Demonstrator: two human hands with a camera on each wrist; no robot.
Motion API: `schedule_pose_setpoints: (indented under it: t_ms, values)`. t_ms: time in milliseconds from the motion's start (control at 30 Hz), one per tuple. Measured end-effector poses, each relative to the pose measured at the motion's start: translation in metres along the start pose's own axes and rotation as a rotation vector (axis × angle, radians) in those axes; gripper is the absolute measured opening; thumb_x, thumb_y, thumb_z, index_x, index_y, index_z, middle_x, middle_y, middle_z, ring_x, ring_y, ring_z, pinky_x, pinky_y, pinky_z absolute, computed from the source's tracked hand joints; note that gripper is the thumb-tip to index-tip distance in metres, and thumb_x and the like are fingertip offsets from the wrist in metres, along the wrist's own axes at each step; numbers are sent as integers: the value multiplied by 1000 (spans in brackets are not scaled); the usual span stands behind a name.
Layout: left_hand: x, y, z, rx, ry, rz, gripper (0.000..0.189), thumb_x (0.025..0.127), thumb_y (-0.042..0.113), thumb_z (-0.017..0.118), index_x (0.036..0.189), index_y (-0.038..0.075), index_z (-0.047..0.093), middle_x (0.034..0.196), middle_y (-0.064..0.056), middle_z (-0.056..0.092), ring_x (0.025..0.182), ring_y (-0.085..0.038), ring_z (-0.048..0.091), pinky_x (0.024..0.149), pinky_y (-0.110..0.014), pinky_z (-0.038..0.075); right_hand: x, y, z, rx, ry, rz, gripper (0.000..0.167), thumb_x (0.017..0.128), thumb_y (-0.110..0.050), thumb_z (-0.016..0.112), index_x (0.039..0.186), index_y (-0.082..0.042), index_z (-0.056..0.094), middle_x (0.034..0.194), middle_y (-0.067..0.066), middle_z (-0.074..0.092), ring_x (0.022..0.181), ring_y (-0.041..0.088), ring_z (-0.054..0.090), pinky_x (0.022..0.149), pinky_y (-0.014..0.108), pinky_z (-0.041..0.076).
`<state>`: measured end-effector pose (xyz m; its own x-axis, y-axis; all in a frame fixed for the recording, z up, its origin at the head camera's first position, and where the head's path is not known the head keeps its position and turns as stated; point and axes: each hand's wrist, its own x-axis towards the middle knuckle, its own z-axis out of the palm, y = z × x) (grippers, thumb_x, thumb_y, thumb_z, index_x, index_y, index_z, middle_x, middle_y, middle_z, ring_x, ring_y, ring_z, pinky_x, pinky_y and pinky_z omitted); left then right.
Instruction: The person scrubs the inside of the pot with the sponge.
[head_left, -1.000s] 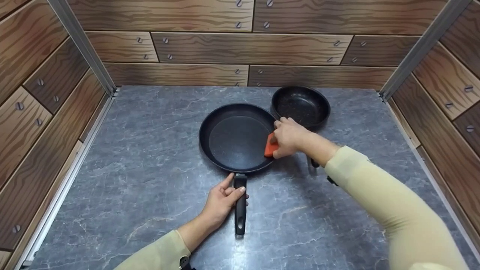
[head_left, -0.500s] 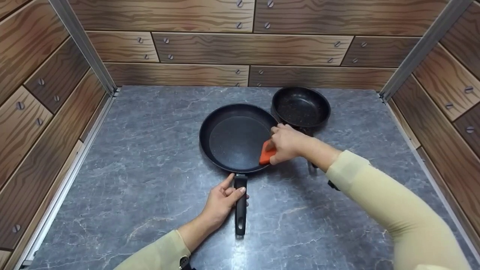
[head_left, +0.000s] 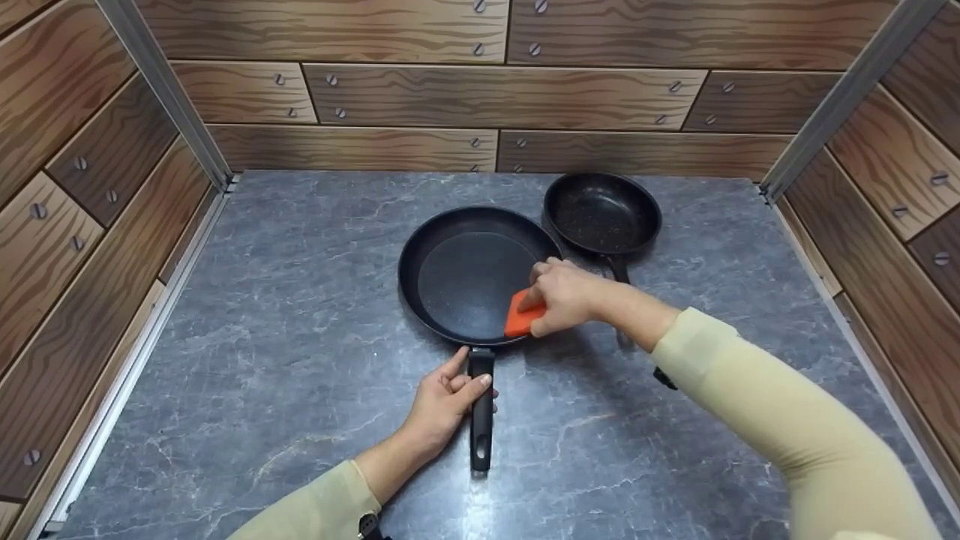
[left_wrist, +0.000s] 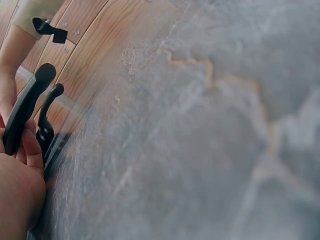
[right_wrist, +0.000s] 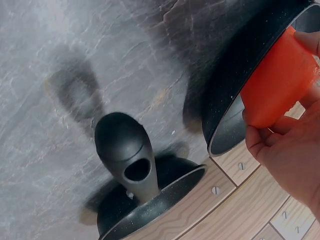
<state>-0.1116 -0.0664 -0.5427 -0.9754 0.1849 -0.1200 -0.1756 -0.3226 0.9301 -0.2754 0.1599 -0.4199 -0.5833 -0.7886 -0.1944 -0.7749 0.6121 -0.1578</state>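
Note:
A large black frying pan (head_left: 457, 277) lies on the table, its handle (head_left: 481, 442) toward the near side. My left hand (head_left: 437, 411) grips that handle close to the pan body, thumb on top; the left wrist view shows fingers round the handle (left_wrist: 27, 102). Over the pan's right front rim, my right hand (head_left: 568, 298) pinches an orange sponge (head_left: 521, 319). In the right wrist view the bent sponge (right_wrist: 277, 82) touches the inner wall at the rim, thumb and fingers on its edges. My right fingers hide part of the sponge.
A smaller black frying pan (head_left: 604, 214) stands behind and to the right, close beside the large one. My right forearm passes over its handle (head_left: 618, 268). Wood-patterned walls (head_left: 405, 94) enclose the grey marbled table (head_left: 300, 300) at the back and sides.
My right hand has slid the sponge along the large pan's right rim, toward the near side and leftward. My left hand and both pans have stayed in place.

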Motion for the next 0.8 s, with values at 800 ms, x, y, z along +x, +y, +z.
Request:
schedule_pose_setpoints:
  t_ms: [800]
  values:
    - [0,0,0,-11,-13,12,86,102,7,71,164,-11,14,85,-7,76,73,-15,74,74,-26,62,4,-14,27,302,45,8,53,91,-50,76,136,-22,75,128,18,64,118,36,59,104,51,50]
